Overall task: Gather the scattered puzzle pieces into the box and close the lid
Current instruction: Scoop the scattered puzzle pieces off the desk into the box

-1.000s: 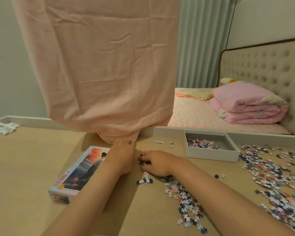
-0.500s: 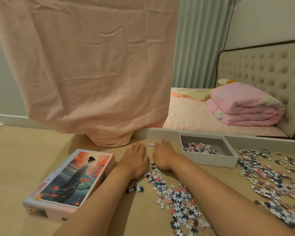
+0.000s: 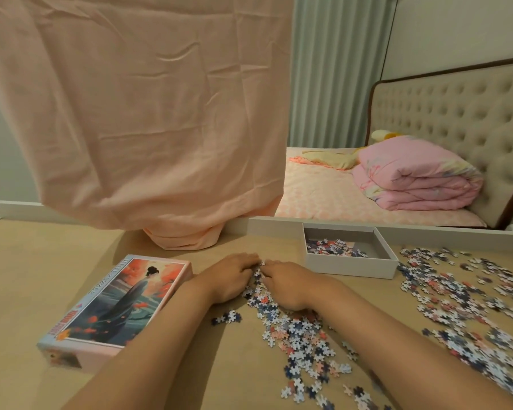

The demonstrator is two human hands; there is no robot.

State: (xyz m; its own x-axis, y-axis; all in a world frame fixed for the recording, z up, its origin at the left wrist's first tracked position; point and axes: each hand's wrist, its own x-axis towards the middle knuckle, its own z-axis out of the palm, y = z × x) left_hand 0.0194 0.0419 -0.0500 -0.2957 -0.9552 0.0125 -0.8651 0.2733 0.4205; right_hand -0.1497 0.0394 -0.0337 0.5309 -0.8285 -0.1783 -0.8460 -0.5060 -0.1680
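1. Hands numbered two: the left hand (image 3: 228,276) and the right hand (image 3: 289,284) lay palm down side by side on the table (image 3: 27,291), fingers bent, tips meeting in the far end of a spread of puzzle pieces (image 3: 296,329); whether either pinched a piece could not be told
2. One box (image 3: 350,265), a white open tray, sat at 1 o'clock from the hands, near but apart, with a thin layer of pieces in its left part
3. One lid (image 3: 116,306) lay picture-up at 8 o'clock from the hands, just beside the left forearm
4. Loose pieces, too many to count, formed two big spreads: one ran from the hands toward 6 o'clock, and a second spread (image 3: 471,303) lay at 3 o'clock; one small cluster (image 3: 227,317) sat at 7 o'clock near the left wrist
5. Pieces were small, in white, navy and coral pink
6. The lid's picture showed a dark-haired figure in a grey-blue robe among red-orange blossoms; lettering ran along its left border and nearest corner, too blurred to read
7. One peach cloth (image 3: 145,113) hung at 11 o'clock, and one folded pink quilt (image 3: 418,176) lay on a bed at 1 o'clock beyond the table
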